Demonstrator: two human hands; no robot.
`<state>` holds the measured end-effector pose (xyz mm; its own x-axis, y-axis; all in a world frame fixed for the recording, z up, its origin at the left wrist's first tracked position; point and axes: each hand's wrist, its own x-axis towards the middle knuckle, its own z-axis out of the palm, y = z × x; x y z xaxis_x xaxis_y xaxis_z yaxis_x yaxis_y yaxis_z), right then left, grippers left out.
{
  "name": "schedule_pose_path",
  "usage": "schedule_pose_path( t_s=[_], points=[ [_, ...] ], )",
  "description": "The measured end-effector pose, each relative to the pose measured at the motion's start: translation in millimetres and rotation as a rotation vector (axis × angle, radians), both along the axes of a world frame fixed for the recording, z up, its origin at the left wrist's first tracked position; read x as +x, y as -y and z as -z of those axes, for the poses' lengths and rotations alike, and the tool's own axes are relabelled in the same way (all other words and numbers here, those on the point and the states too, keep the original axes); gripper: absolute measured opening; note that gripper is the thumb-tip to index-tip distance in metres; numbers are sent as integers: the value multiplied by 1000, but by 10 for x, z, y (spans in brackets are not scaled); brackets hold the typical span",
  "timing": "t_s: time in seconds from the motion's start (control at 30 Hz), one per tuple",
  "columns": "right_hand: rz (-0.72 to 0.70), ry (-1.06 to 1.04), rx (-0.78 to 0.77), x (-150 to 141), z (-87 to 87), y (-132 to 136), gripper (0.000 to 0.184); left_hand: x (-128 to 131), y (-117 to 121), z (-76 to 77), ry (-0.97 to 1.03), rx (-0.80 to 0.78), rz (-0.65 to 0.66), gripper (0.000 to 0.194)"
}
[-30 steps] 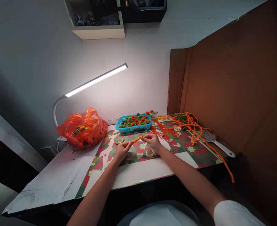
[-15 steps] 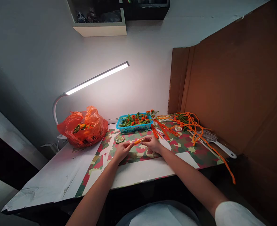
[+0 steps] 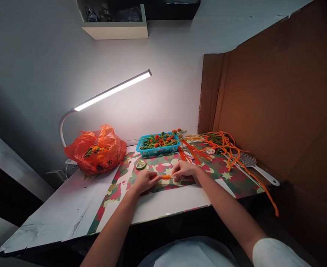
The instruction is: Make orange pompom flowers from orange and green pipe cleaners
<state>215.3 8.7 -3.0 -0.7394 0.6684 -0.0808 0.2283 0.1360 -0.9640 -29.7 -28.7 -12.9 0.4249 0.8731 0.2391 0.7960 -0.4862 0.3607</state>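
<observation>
My left hand [image 3: 145,181] is closed in a pinch on the left end of a short orange fuzzy strip [image 3: 166,177], which looks like chenille stem. At the strip's other end, my right hand [image 3: 185,169] pinches a thin pale tip with thumb and forefinger. Both hands are low over the patterned table cover, and the strip lies level between them. Just beyond my left hand rests a roll of green tape [image 3: 141,165]. Behind the hands stands a blue basket [image 3: 159,151] holding orange flowers on green stems [image 3: 157,137].
An orange plastic bag [image 3: 115,155] with flowers in it sits at left under a lit lamp [image 3: 113,91]. Toward the right lie red-orange strips [image 3: 192,150], tangled orange cords [image 3: 230,148], a small white roll [image 3: 210,151] and a brush [image 3: 263,175]. A cardboard panel [image 3: 274,92] stands at right.
Both hands have come lower and nearer to me with the orange strip. The strip has turned from slanted to level, and the right fingers have moved slightly right.
</observation>
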Motion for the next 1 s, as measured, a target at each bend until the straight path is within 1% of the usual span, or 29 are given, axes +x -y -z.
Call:
schedule_pose_path(
  t_s=[0.1,0.23,0.33,0.43,0.57,0.63,0.73,0.83,0.9,1.0],
  points=[
    [76,32,55,-29,-4,27,35,16,26,-38,-77,35,-39,47],
    [197,53,215,-76,19,33,22,46,55,-93,-135,47,-70,47],
    [305,71,387,-135,33,46,12,52,54,-108,-149,58,-106,45],
    [444,147,606,-220,30,90,2,55,54,-114,-145,58,-157,45],
    [552,237,873,-344,34,154,8,92,66,-117,-103,61,-270,46],
    [604,249,939,-393,50,175,11,117,61,-106,-50,71,-335,47],
    [665,180,942,-447,83,198,14,129,33,-71,98,57,-398,50],
    [682,-32,853,-482,117,205,15,107,0,-34,279,-32,-384,55],
    [691,-212,728,-497,139,193,16,94,-10,-23,397,-106,-348,58],
    [687,-429,466,-507,163,152,24,99,-6,-26,529,-176,-291,61]
  ],
)
